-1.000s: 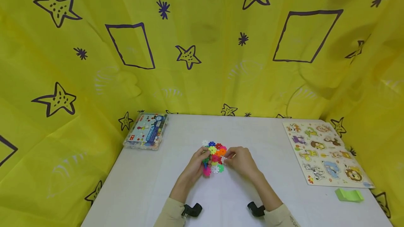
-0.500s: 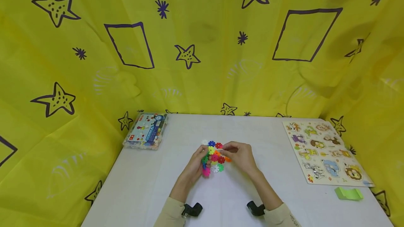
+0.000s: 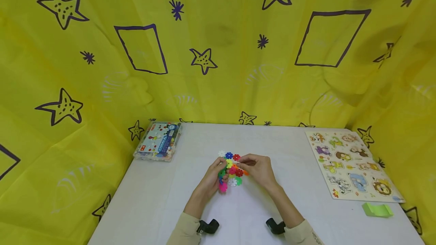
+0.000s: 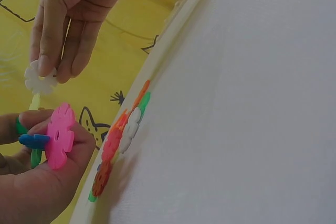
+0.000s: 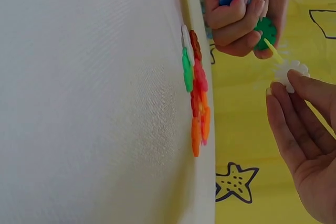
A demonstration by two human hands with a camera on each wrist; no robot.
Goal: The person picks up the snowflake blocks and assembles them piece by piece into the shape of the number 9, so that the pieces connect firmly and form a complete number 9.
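My left hand (image 3: pixel 208 179) grips a small chain of notched plastic snowflake discs. A pink disc (image 4: pixel 61 136) and a blue disc (image 4: pixel 34 140) stick out on one side of the fist. The green disc (image 5: pixel 266 32) sits by the fingertips, with a yellow disc (image 5: pixel 273 51) standing edge-on from it. Between thumb and fingers, my right hand (image 3: pixel 260 169) pinches a white snowflake disc (image 4: pixel 40 78). Its edge meets the yellow disc; whether their slots are engaged I cannot tell. Below the hands, loose snowflake discs (image 5: pixel 197 87) in several colours lie on the table.
A clear box (image 3: pixel 158 141) with a printed lid lies at the table's back left. On the right is an animal puzzle board (image 3: pixel 352 167), with a light green block (image 3: pixel 377 210) in front of it. Yellow patterned cloth (image 3: pixel 218 93) surrounds the white table (image 3: pixel 272 139).
My right hand took a white disc from the right side of the pile and moved up and left to the yellow disc. Over the last half second both hands have barely moved.
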